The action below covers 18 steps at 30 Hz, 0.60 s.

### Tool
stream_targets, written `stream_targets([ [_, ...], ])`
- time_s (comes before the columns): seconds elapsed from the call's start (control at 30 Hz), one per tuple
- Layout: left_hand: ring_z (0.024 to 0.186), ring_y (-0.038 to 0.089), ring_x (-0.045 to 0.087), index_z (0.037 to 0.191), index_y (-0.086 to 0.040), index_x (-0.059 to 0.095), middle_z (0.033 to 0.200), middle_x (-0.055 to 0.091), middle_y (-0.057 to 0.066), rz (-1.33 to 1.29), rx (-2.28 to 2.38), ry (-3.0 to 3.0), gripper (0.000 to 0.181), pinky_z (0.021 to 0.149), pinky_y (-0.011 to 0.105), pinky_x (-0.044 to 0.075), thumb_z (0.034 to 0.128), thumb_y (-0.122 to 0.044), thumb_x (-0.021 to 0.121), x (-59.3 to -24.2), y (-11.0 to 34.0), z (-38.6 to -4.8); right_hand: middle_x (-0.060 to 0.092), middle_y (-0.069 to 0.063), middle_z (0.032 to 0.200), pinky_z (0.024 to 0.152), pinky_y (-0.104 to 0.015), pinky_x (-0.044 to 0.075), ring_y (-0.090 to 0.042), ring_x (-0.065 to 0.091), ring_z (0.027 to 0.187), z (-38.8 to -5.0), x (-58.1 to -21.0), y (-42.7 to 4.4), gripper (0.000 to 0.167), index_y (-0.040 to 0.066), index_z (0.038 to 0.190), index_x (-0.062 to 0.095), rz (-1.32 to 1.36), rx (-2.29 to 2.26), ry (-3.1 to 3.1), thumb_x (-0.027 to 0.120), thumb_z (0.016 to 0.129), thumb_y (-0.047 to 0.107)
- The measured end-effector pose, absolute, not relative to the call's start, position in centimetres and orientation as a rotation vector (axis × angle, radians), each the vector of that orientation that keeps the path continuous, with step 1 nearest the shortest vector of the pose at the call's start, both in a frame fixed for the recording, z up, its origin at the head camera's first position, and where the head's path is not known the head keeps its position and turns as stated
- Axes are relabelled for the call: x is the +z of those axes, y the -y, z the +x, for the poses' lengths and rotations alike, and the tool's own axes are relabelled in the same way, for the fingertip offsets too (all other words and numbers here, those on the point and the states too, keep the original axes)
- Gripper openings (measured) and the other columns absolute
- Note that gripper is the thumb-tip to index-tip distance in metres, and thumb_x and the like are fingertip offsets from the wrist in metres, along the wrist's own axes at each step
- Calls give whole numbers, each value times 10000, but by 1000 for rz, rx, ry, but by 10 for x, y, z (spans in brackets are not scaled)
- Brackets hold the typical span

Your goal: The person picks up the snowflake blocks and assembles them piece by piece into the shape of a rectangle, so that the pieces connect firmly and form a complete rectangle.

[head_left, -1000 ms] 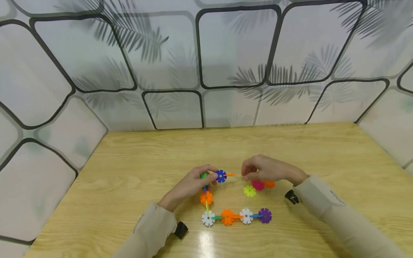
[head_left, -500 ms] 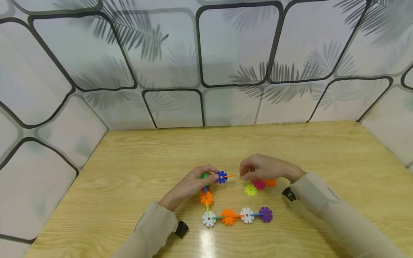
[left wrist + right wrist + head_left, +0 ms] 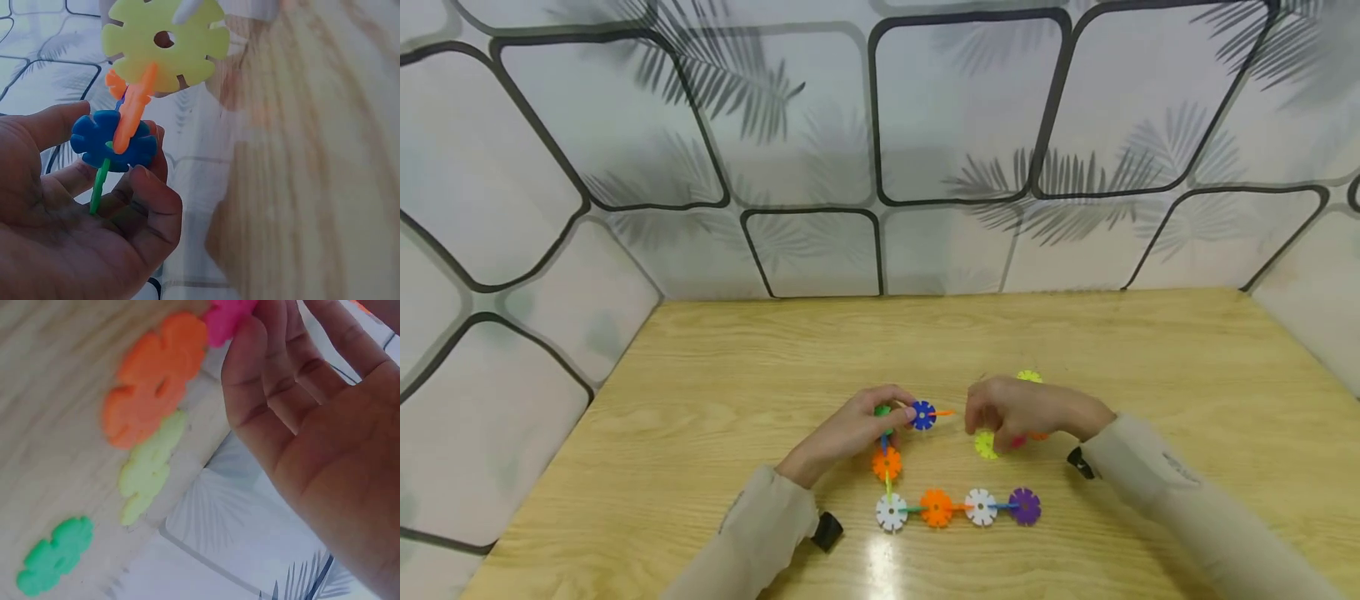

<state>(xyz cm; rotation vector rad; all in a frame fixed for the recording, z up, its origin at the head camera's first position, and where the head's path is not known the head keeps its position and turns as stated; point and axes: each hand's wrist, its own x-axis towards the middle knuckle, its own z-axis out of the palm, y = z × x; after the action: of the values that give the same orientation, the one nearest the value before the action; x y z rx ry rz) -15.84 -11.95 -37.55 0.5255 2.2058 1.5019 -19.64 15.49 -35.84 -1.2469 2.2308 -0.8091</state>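
Wood-grain table (image 3: 775,350) bearing a notched-disc chain (image 3: 886,515).
The chain runs from near right to near left, then far; a careless tug could, in judgement, unseat its slotted joints. At its far end the left hand (image 3: 848,429) pinches the blue disc (image 3: 921,422). The right hand (image 3: 1026,408) curls at the yellow disc (image 3: 982,450) and pink disc (image 3: 226,319), grip undeterminable. Discs appear smooth, flat plastic, petal-edged.

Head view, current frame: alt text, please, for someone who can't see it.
A person's left hand holds one end of a C-shaped chain of colorful notched discs, while the right hand is over loose discs on a wooden table. A palm-leaf-patterned backdrop stands behind.
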Motion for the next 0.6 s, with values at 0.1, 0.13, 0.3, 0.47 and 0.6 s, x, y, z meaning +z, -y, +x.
stream_targets([
  [0.1,707,135,606,1248,32,624,946,665,114,498,1514,-2216,284,650,275,483,1065,-169,543,-375,121,-157,541,38,850,651,-255,464,-85,495,727,-196,-360,-152,382,69,946,693,-1298,-743,-2257,748,637,-149],
  [0.13,706,131,607,1248,30,627,945,668,109,492,1516,-2223,282,645,271,480,1064,-168,544,-375,121,-157,529,41,844,653,-253,459,-84,489,726,-196,-360,-151,391,80,939,682,-1297,-728,-2266,752,629,-147],
  [0.3,708,128,599,1261,28,626,959,668,111,492,1524,-2212,288,647,266,481,1062,-164,547,-375,121,-156,523,41,839,667,-255,456,-91,488,733,-195,-361,-150,407,95,916,653,-1267,-714,-2283,769,614,-150],
  [0.47,720,133,581,1254,13,634,965,664,98,491,1502,-2217,289,659,275,475,1064,-185,544,-375,120,-157,521,41,843,685,-260,454,-103,488,754,-194,-363,-149,384,99,893,649,-1225,-722,-2290,766,636,-161],
  [0.6,723,134,577,1244,12,639,979,666,90,486,1494,-2232,280,655,267,471,1061,-179,549,-375,120,-158,522,44,839,680,-260,453,-99,482,754,-195,-363,-148,381,96,878,631,-1219,-715,-2297,757,639,-171],
])
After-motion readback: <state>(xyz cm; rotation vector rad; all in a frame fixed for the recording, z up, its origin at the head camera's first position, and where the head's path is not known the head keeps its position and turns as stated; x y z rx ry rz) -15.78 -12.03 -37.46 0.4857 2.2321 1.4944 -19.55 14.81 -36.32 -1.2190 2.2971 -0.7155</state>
